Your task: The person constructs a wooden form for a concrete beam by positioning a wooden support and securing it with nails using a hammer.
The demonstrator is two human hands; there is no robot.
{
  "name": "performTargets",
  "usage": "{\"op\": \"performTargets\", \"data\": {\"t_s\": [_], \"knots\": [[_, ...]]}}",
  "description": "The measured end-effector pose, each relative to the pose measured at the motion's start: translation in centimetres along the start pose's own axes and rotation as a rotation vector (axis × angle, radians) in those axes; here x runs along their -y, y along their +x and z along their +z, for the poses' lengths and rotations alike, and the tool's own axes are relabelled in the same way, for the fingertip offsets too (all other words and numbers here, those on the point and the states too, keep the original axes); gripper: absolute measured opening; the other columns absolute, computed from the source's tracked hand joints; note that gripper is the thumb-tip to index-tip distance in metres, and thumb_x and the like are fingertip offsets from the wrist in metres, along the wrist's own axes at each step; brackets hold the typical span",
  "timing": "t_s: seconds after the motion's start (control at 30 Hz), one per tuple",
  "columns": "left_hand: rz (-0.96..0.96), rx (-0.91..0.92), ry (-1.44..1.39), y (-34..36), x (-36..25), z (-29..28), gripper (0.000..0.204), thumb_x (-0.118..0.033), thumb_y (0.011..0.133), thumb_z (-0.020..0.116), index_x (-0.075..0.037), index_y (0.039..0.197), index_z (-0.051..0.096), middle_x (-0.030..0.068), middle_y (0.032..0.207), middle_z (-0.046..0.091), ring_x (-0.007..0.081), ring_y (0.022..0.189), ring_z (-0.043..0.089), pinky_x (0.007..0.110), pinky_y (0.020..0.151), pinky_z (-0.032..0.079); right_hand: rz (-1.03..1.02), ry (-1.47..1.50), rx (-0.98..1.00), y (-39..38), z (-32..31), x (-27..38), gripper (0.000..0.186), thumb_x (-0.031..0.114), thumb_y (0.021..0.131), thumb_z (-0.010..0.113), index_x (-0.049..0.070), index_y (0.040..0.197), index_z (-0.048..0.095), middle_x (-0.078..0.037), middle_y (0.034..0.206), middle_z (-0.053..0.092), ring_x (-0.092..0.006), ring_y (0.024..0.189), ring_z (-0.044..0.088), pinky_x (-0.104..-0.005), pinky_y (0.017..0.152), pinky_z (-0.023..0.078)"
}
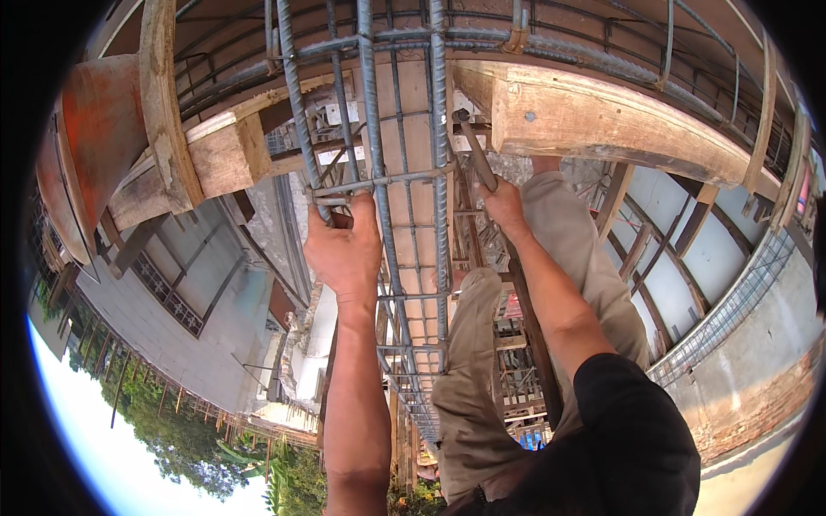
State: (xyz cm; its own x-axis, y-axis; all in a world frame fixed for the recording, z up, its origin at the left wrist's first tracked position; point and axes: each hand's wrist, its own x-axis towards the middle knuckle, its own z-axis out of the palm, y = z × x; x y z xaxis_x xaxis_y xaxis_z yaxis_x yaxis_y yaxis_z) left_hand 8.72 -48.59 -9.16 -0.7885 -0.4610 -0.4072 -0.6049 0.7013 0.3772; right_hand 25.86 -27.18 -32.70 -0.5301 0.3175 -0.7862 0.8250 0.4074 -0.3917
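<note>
A cage of ribbed steel rebar [368, 95] runs away from me down the middle, tied across with thin stirrups. My left hand [346, 249] is closed at its left side, fingers curled round the end of a rebar stirrup [387, 181] where it meets the left long bar. To the right of the cage, my right hand [503, 206] grips a brown rod-like tool [478, 155]. That tool slants up and left to a small dark end close to the right long bar; its exact kind is unclear.
A thick wooden beam [619, 116] crosses at right, and a shorter timber block [228, 159] lies left. An upright plank [163, 103] stands beside an orange-stained curved panel [99, 129]. My legs [564, 224] straddle open scaffolding, with a drop between the timbers below.
</note>
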Motion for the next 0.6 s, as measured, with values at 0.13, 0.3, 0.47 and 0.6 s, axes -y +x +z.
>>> {"op": "performTargets", "data": {"t_s": [0.13,0.3,0.47,0.6], "knots": [[-0.02,0.023,-0.081,0.2,0.0,-0.3,0.043,-0.036,0.083,0.077,0.002,0.103,0.069,0.0096,0.068,0.07,0.0234,0.06,0.067,0.038,0.064,0.053,-0.137,0.359,-0.201,-1.5,0.6,0.1,0.039,0.036,0.092,0.073,0.0,0.107,0.071,-0.021,0.088,0.074,-0.0316,0.082,0.073,-0.043,0.076,0.054],[0.008,-0.003,-0.02,0.0,-0.7,-0.6,0.045,-0.036,0.083,0.077,0.003,0.104,0.069,0.0133,0.073,0.073,0.029,0.064,0.071,0.041,0.067,0.055,0.228,0.296,0.055,-0.3,-1.3,0.3,0.03,0.027,0.094,0.072,-0.001,0.103,0.071,-0.016,0.078,0.07,-0.023,0.069,0.066,-0.0397,0.069,0.052],[0.052,-0.017,0.053,0.4,1.1,-0.5,0.049,-0.042,0.084,0.074,0.003,0.104,0.069,0.019,0.075,0.073,0.0401,0.07,0.072,0.046,0.07,0.056,0.209,0.402,-0.012,-7.3,-2.2,0.7,0.036,0.032,0.093,0.074,-0.002,0.103,0.071,-0.011,0.075,0.067,-0.021,0.069,0.064,-0.0402,0.07,0.052],[0.059,0.05,0.035,-0.3,0.2,-0.7,0.052,-0.045,0.084,0.071,0.002,0.104,0.068,0.0219,0.075,0.072,0.0448,0.074,0.071,0.05,0.072,0.056,0.097,0.253,0.0,-17.1,-4.6,0.4,0.041,0.034,0.092,0.075,-0.003,0.108,0.07,-0.016,0.089,0.074,-0.0236,0.086,0.071,-0.0397,0.08,0.054]]}}
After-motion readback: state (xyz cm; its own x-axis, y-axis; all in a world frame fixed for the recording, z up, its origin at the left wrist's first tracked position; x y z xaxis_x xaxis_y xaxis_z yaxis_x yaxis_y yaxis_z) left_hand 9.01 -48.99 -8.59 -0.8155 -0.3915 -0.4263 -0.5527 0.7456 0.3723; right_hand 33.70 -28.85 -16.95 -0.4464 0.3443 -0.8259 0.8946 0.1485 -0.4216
